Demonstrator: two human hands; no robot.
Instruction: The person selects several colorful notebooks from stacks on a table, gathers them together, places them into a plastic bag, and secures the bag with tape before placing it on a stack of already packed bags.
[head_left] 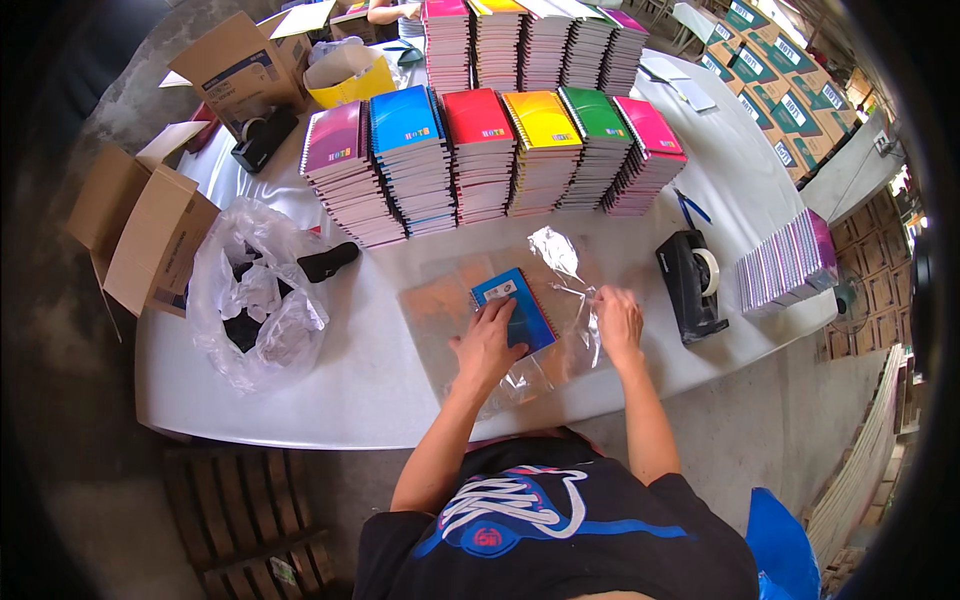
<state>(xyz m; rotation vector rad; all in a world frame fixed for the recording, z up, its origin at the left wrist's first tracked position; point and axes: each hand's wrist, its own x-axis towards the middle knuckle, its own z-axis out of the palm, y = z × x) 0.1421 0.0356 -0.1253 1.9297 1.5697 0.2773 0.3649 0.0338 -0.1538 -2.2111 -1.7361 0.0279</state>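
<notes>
1. Near the front edge of the white surface [330,400], a blue spiral notebook [514,310] lies flat on a sheet of clear plastic wrap [560,330], between the two hands.
2. Left hand [487,342]: palm down, fingers spread and pressing on the lower left part of the notebook cover. Flat and open, not gripping.
3. Right hand [619,322]: fingers pinched on a crinkled fold of the clear wrap just right of the notebook; a loose tail of wrap stands up behind it.
4. Handling, by judgement: notebook looks light and fairly stiff, glossy cover likely slick under a palm (the wire spine along its left edge would give a surer hold). Wrap is thin, soft and clingy, and looks likely to crease or tear if pulled hard; best taken at an edge or corner.
5. Behind: row of stacked notebooks [480,150] with purple, blue, red, yellow, green and pink covers, and taller stacks further back.
6. Right: black tape dispenser [690,285], then a leaning pile of notebooks [790,262] at the surface's end.
7. Left: crumpled clear plastic bag [255,300] with dark items inside, and open cardboard boxes [140,230] beside the surface.
</notes>
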